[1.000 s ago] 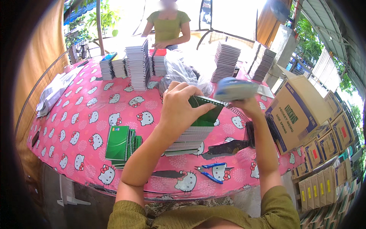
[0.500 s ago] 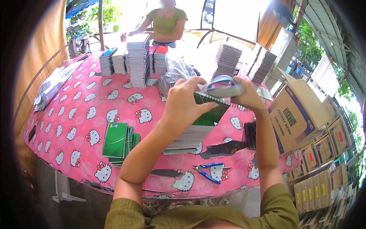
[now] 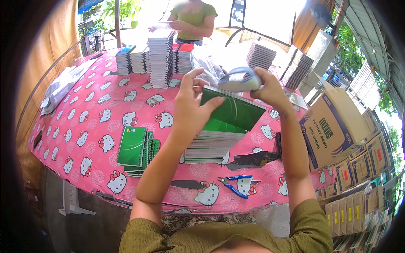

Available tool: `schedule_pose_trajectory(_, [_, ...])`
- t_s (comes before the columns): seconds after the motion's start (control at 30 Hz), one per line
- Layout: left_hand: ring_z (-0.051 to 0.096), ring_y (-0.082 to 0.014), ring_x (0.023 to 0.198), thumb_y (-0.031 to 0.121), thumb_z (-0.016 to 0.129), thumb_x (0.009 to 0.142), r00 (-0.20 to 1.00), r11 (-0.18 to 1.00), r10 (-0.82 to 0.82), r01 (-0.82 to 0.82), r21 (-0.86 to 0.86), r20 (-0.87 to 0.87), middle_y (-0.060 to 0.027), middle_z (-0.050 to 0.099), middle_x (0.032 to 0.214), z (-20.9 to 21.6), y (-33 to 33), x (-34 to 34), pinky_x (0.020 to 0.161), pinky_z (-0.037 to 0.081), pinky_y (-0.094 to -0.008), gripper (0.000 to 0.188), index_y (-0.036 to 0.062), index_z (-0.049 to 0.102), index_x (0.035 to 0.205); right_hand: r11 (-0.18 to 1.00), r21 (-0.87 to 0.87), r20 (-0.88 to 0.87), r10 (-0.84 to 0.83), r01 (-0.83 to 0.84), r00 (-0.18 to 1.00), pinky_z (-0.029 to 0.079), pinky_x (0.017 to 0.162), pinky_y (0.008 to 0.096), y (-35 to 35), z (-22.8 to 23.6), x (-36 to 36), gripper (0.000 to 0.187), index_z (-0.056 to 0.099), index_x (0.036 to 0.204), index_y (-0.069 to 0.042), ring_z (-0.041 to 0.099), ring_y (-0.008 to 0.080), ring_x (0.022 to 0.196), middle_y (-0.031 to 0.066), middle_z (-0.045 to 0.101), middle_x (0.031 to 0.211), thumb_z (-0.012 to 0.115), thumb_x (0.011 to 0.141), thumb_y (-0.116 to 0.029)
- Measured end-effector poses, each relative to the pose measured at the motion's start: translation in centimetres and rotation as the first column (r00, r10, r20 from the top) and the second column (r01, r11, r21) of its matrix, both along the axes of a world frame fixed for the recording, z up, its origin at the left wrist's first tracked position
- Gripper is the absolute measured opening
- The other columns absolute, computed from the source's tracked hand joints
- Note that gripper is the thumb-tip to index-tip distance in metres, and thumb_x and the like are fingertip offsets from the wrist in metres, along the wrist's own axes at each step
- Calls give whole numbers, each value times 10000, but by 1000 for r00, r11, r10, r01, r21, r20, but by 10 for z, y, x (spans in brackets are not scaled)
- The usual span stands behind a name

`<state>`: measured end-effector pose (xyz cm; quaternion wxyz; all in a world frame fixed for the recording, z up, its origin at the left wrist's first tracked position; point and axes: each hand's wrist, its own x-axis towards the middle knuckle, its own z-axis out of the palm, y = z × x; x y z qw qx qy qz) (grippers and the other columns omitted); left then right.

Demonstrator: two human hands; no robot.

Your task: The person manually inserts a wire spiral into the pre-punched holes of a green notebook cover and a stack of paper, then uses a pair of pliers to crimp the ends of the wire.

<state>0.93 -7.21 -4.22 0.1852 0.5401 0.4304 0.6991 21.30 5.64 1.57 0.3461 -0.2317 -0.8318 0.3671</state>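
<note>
The left hand [image 3: 190, 105] held a green spiral notebook [image 3: 238, 109] by its upper left corner, the thumb lying across the cover and the fingers behind it. The right hand [image 3: 270, 92] was curled around a rounded blue-and-grey handheld tool [image 3: 239, 84], blurred, at the notebook's coiled top edge — whether the two touched, I could not tell. The notebook was tilted over a stack of pads [image 3: 207, 149] with white page edges, in front of the person.

Left of that stack, beside the left forearm, lay a pile of small green notebooks [image 3: 132, 147]. Blue-handled nippers [image 3: 237, 185] rested nearer the table's front edge, and a dark mesh-like bundle [image 3: 277, 145] sat by the right forearm. All this was on a pink tablecloth [image 3: 95, 122] printed with white cat faces. Farther back stood a tall stack of spiral notebooks [image 3: 159, 63], with a clear plastic bag [image 3: 206, 67] to its right. A large cardboard box [image 3: 333, 122] stood at the right — and across the table was a co-worker [image 3: 194, 23] in a green top, holding something pale.
</note>
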Motion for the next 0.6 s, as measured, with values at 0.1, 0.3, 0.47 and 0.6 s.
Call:
schedule_pose_trajectory(0.1, [575, -99, 919, -25, 751, 742, 983, 992, -107, 116, -49, 152, -50, 611, 1001, -5, -4, -9, 796, 502, -237, 462, -5, 586, 1173, 987, -137, -112, 66, -81, 991, 486, 730, 288, -10, -1, -9, 484, 583, 1102, 22, 594, 138, 810, 60, 657, 917, 651, 623, 19])
schedule_pose_trajectory(0.3, [613, -96, 823, -85, 708, 761, 968, 991, -106, 123, -60, 229, -48, 657, 893, -6, -10, -16, 734, 518, -218, 347, -21, 656, 1098, 990, -34, -189, 129, -137, 974, 469, 700, 301, -15, -6, -20, 400, 595, 998, 19, 573, 148, 753, 105, 630, 790, 663, 604, -2])
schedule_pose_trajectory(0.47, [621, -97, 825, -81, 725, 749, 908, 964, -248, 265, -5, 339, -61, 665, 904, -6, -17, -22, 731, 522, -214, 295, -26, 664, 1032, 804, 439, 340, -562, 402, 754, 504, 753, 422, 16, -61, -3, 375, 553, 967, -9, 642, 369, 869, 229, 657, 894, 723, 745, -259])
schedule_pose_trajectory(0.6, [631, -116, 847, -67, 737, 746, 919, 957, -252, 283, -63, 303, -71, 670, 912, 12, -13, -5, 726, 528, -225, 224, -12, 659, 949, 646, 555, 452, -763, 524, 463, 491, 789, 481, 28, -189, 70, 456, 576, 1026, -34, 616, 394, 957, 203, 632, 1004, 756, 728, -328])
